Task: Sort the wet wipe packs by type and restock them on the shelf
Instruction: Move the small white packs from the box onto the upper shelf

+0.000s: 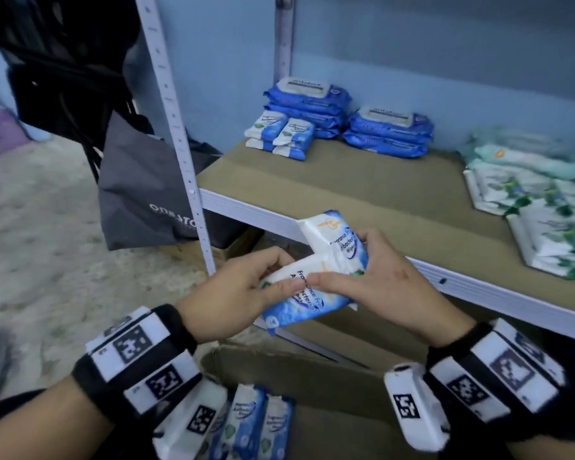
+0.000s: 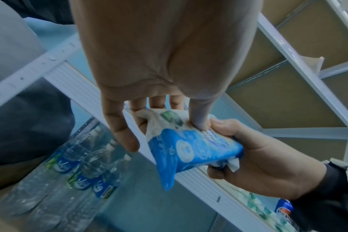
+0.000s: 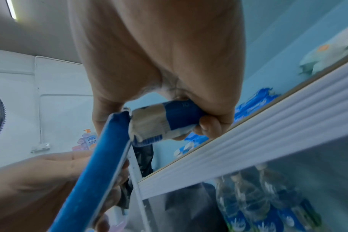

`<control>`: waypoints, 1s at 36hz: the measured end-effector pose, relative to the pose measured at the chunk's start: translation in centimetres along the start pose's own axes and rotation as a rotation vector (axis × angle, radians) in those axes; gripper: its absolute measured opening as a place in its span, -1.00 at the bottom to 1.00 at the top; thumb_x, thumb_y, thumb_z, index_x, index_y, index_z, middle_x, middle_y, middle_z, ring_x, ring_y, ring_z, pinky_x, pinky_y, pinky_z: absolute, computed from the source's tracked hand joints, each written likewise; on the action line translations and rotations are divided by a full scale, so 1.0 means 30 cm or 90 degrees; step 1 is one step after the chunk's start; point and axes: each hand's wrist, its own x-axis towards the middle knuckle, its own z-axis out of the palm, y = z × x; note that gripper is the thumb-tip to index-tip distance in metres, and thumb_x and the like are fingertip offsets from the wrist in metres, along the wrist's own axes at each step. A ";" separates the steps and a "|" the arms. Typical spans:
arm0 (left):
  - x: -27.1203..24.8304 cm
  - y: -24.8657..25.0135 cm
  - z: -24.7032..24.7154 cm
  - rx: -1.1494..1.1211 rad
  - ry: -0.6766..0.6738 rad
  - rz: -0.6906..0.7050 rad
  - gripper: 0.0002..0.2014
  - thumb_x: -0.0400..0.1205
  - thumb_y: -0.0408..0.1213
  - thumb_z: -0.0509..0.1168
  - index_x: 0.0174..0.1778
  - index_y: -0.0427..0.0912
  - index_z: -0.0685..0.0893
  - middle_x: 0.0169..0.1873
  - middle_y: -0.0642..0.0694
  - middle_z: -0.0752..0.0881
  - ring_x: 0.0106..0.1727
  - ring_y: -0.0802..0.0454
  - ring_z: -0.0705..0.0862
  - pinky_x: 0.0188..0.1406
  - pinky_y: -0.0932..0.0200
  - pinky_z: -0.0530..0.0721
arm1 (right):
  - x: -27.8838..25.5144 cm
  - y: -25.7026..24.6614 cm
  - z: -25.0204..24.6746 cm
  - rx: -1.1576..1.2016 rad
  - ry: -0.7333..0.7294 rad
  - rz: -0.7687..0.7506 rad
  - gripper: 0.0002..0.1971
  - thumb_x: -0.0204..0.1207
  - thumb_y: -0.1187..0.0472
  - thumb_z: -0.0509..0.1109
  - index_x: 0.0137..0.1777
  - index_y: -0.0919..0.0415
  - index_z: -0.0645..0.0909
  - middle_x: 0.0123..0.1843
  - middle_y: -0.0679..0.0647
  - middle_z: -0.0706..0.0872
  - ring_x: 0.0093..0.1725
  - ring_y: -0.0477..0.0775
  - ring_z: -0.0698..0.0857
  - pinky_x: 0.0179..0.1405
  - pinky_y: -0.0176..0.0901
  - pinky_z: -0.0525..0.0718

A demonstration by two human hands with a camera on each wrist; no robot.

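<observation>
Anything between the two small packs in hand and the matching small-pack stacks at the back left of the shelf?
Nothing visible. Both hands hold the small packs in front of the shelf edge; the cardboard liner up to the small-pack stacks is bare.

Shelf board [image 1: 362,190] lay bare across its near-left and middle, hemmed by small blue-white packs [image 1: 281,134] and dark blue stacks [image 1: 346,124] far back, green-leaf packs [image 1: 538,210] right, upright post [image 1: 180,144] left.
</observation>
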 end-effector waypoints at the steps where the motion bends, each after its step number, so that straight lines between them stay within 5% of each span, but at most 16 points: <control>1: 0.019 0.007 0.003 -0.008 0.000 0.002 -0.77 0.65 0.00 0.32 0.02 -0.08 0.66 -0.17 0.05 0.74 -0.14 0.11 0.69 -0.16 0.08 0.62 | 0.005 0.004 -0.015 0.005 0.015 0.001 -0.33 0.16 -0.20 0.70 0.16 -0.06 0.44 -0.05 -0.16 0.76 -0.24 -0.27 0.74 -0.38 -0.37 0.62; 5: 0.106 0.036 0.011 -0.054 0.043 0.000 -0.69 0.63 0.07 0.35 0.00 -0.13 0.67 -0.14 -0.02 0.77 -0.10 -0.01 0.73 -0.06 -0.13 0.66 | 0.030 0.006 -0.083 -0.006 0.086 0.007 -0.29 0.15 -0.37 0.61 0.18 -0.07 0.42 -0.04 -0.20 0.76 -0.23 -0.31 0.74 -0.27 -0.29 0.59; 10: 0.206 0.039 0.034 -0.063 0.114 -0.005 -0.61 0.53 0.21 0.35 -0.07 -0.09 0.70 -0.17 -0.14 0.78 -0.15 -0.02 0.73 -0.05 -0.20 0.65 | 0.077 0.020 -0.162 -0.044 0.135 0.030 -0.36 0.30 -0.32 0.54 0.20 -0.02 0.37 -0.01 -0.27 0.68 -0.11 -0.38 0.68 -0.22 -0.34 0.56; 13: 0.255 0.030 0.054 -0.041 0.153 -0.016 -0.66 0.62 0.12 0.36 -0.10 -0.13 0.69 -0.24 -0.07 0.78 -0.24 0.12 0.70 -0.17 0.04 0.62 | 0.112 0.047 -0.188 -0.075 0.166 0.050 -0.38 0.36 -0.26 0.53 0.22 0.01 0.34 -0.02 -0.28 0.62 -0.04 -0.32 0.62 -0.19 -0.25 0.54; 17: 0.313 0.033 0.070 -0.045 0.227 -0.028 -0.73 0.65 0.02 0.34 -0.06 -0.14 0.68 -0.26 0.06 0.77 -0.33 0.29 0.68 -0.38 0.39 0.55 | 0.155 0.080 -0.218 -0.098 0.178 0.104 -0.59 0.47 -0.10 0.39 0.19 -0.01 0.33 -0.02 -0.10 0.66 -0.02 0.00 0.67 -0.13 -0.03 0.59; 20: 0.357 0.026 0.075 -0.072 0.302 -0.068 -0.74 0.67 0.04 0.31 0.07 -0.09 0.62 -0.09 0.03 0.76 -0.14 0.23 0.75 -0.17 0.21 0.69 | 0.174 0.101 -0.233 -0.119 0.169 0.141 -0.68 0.54 0.03 0.27 0.22 -0.01 0.27 0.08 0.05 0.62 0.16 0.17 0.55 -0.13 -0.01 0.42; 24: 0.411 0.003 0.072 -0.038 0.374 -0.107 -0.73 0.73 0.01 0.20 0.21 -0.08 0.53 0.07 -0.01 0.71 0.11 0.06 0.70 0.14 0.02 0.64 | 0.184 0.117 -0.242 -0.122 0.178 0.164 -0.71 0.57 0.12 0.21 0.24 0.00 0.26 0.21 0.16 0.58 0.30 0.26 0.47 -0.02 -0.01 0.39; 31: 0.463 -0.017 0.070 0.099 0.373 -0.116 -0.66 0.75 -0.22 0.09 0.42 -0.26 0.38 0.29 -0.21 0.60 0.29 -0.04 0.56 -0.04 0.29 0.37 | 0.187 0.139 -0.258 -0.177 0.220 0.149 -0.48 0.58 0.02 0.33 0.50 0.10 0.33 0.38 0.15 0.52 0.26 0.18 0.55 0.11 -0.08 0.50; 36: 0.475 -0.028 0.024 0.295 0.322 -0.166 -0.71 0.65 -0.11 0.16 0.18 -0.12 0.65 0.16 -0.21 0.66 0.21 -0.19 0.57 0.19 -0.03 0.52 | 0.171 0.150 -0.285 -0.204 0.216 0.123 -0.48 0.50 -0.06 0.39 0.45 -0.02 0.46 0.25 0.01 0.43 0.12 -0.03 0.51 0.11 -0.18 0.45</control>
